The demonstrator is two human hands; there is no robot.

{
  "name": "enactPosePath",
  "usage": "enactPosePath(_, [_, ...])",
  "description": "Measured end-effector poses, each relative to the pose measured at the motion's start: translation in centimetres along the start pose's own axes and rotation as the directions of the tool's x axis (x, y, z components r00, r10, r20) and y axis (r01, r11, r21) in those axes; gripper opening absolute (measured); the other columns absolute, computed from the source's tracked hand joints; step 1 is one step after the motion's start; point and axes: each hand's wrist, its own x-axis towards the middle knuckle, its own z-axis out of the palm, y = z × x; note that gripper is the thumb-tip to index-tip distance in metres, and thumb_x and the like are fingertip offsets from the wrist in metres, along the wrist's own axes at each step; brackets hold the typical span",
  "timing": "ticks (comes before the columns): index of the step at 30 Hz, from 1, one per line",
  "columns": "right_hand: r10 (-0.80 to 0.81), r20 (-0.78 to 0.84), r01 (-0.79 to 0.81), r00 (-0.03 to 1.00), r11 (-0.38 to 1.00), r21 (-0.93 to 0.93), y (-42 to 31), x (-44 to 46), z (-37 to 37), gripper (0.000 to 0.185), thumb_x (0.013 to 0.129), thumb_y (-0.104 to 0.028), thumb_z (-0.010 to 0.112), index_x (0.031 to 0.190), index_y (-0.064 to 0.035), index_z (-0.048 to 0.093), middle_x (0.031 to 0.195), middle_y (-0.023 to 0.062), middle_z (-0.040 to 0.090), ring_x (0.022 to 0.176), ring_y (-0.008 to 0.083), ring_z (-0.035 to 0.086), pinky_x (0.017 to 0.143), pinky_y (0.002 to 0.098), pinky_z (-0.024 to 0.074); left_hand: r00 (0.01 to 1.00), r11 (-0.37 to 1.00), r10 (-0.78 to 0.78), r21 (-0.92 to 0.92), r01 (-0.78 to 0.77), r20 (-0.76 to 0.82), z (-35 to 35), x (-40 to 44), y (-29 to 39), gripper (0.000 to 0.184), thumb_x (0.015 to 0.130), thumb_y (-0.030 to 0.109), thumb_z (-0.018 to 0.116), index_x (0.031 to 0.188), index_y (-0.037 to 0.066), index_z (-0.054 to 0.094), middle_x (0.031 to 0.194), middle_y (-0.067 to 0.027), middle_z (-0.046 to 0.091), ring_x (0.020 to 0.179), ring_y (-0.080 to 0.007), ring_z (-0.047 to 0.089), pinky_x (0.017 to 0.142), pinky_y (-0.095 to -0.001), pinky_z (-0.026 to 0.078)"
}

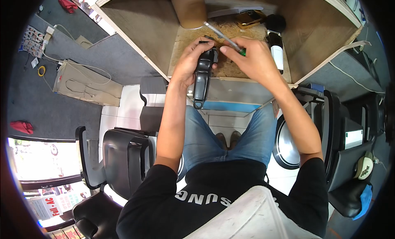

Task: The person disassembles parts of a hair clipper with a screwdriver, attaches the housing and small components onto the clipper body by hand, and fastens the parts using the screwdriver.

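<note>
My left hand (191, 60) is closed around a black hair clipper (201, 80), its hanging loop pointing down towards my lap. The fingers are near the clipper's upper end, over the front edge of a wooden cubby (175, 68). My right hand (251, 58) grips a thin screwdriver (222, 35) with a green part by the palm. Its pale shaft slants up and left, apart from the clipper body. Fingers partly hide the clipper's head end.
Inside the cubby lie a black-and-white clipper (276, 53), a round black brush (275, 23), a gold-coloured item (249, 20) and a pale comb-like strip (230, 11). A brown cylinder (191, 10) stands at the back. Black chairs (123, 156) flank me.
</note>
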Motion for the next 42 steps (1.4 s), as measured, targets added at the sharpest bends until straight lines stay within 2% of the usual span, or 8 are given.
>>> enactPosePath(6, [-0.003, 0.004, 0.003, 1.000, 0.999, 0.054, -0.7, 0.5, 2.7, 0.032, 0.093, -0.030, 0.081, 0.107, -0.0009, 0.078, 0.089, 0.0163, 0.071, 0.078, 0.0336, 0.069, 0.072, 0.0428, 0.0510, 1.000, 1.000, -0.025, -0.011, 0.025, -0.007, 0.1, -0.5, 0.4, 0.024, 0.103, 0.023, 0.067, 0.112, 0.001, 0.067, 0.097, -0.0080, 0.069, 0.072, -0.0159, 0.068, 0.062, -0.0278, 0.059])
enactPosePath(9, [0.031, 0.008, -0.032, 0.999, 0.995, 0.094, -0.8, 0.6, 2.7, 0.030, 0.091, -0.027, 0.081, 0.098, 0.0012, 0.076, 0.094, 0.0188, 0.072, 0.083, 0.0406, 0.071, 0.075, 0.0485, 0.0536, 0.999, 1.000, -0.023, 0.003, 0.023, 0.029, -0.1, -0.3, 0.3, 0.024, 0.103, 0.024, 0.067, 0.112, 0.001, 0.067, 0.096, -0.0074, 0.069, 0.072, -0.0153, 0.067, 0.062, -0.0278, 0.059])
enactPosePath(21, [-0.138, -0.025, 0.137, 0.990, 0.990, -0.042, 0.3, 0.7, 2.1, 0.027, 0.092, -0.026, 0.080, 0.100, -0.0007, 0.076, 0.096, 0.0182, 0.072, 0.083, 0.0423, 0.071, 0.073, 0.0489, 0.0537, 0.997, 0.997, -0.047, 0.057, 0.050, -0.054, 0.9, -1.1, 1.0, 0.028, 0.103, 0.027, 0.069, 0.118, 0.004, 0.066, 0.095, -0.0053, 0.070, 0.071, -0.0159, 0.069, 0.062, -0.0286, 0.058])
enactPosePath(24, [-0.027, -0.016, 0.028, 1.000, 0.997, 0.076, 0.0, 0.6, 2.1, 0.025, 0.094, -0.026, 0.078, 0.101, -0.0020, 0.078, 0.089, 0.0200, 0.072, 0.077, 0.0414, 0.071, 0.070, 0.0479, 0.0532, 0.998, 0.998, -0.048, 0.045, 0.051, -0.051, 0.7, -0.9, 0.8, 0.029, 0.102, 0.028, 0.070, 0.118, 0.004, 0.065, 0.096, -0.0058, 0.070, 0.070, -0.0162, 0.069, 0.061, -0.0285, 0.058])
enactPosePath(27, [0.017, 0.010, -0.018, 1.000, 0.999, 0.051, 0.1, 0.5, 2.0, 0.027, 0.097, -0.025, 0.078, 0.111, -0.0027, 0.078, 0.070, 0.0118, 0.067, 0.056, 0.0160, 0.061, 0.056, 0.0367, 0.0481, 0.998, 0.999, -0.034, 0.039, 0.036, -0.047, 0.5, -0.5, 0.4, 0.029, 0.102, 0.028, 0.071, 0.118, 0.004, 0.065, 0.096, -0.0065, 0.069, 0.069, -0.0163, 0.070, 0.060, -0.0284, 0.057])
enactPosePath(30, [0.088, 0.044, -0.094, 0.995, 0.982, 0.165, 0.5, 0.7, 2.3, 0.027, 0.098, -0.028, 0.078, 0.109, -0.0031, 0.079, 0.065, 0.0063, 0.066, 0.050, 0.0096, 0.056, 0.049, 0.0313, 0.0450, 0.999, 0.999, -0.036, 0.033, 0.037, -0.031, 0.0, -0.2, 0.2, 0.029, 0.101, 0.028, 0.071, 0.118, 0.004, 0.065, 0.095, -0.0069, 0.069, 0.070, -0.0164, 0.070, 0.060, -0.0279, 0.057])
enactPosePath(33, [0.214, 0.160, -0.250, 0.964, 0.933, 0.260, -0.1, 0.8, 1.7, 0.026, 0.099, -0.029, 0.078, 0.108, -0.0043, 0.080, 0.067, 0.0024, 0.067, 0.047, 0.0071, 0.054, 0.045, 0.0264, 0.0424, 0.999, 0.999, -0.032, 0.020, 0.033, -0.019, 0.1, -0.2, 0.2, 0.029, 0.101, 0.028, 0.071, 0.117, 0.004, 0.065, 0.095, -0.0070, 0.068, 0.070, -0.0165, 0.070, 0.060, -0.0274, 0.057])
enactPosePath(42, [0.249, 0.227, -0.307, 0.941, 0.911, 0.275, -0.2, 1.0, 1.4, 0.026, 0.099, -0.030, 0.077, 0.110, -0.0060, 0.078, 0.067, 0.0007, 0.067, 0.049, 0.0068, 0.057, 0.046, 0.0261, 0.0425, 0.998, 0.997, -0.054, 0.047, 0.056, -0.042, 0.3, -0.7, 0.7, 0.031, 0.101, 0.028, 0.071, 0.120, 0.004, 0.065, 0.099, -0.0091, 0.071, 0.073, -0.0176, 0.072, 0.061, -0.0279, 0.058])
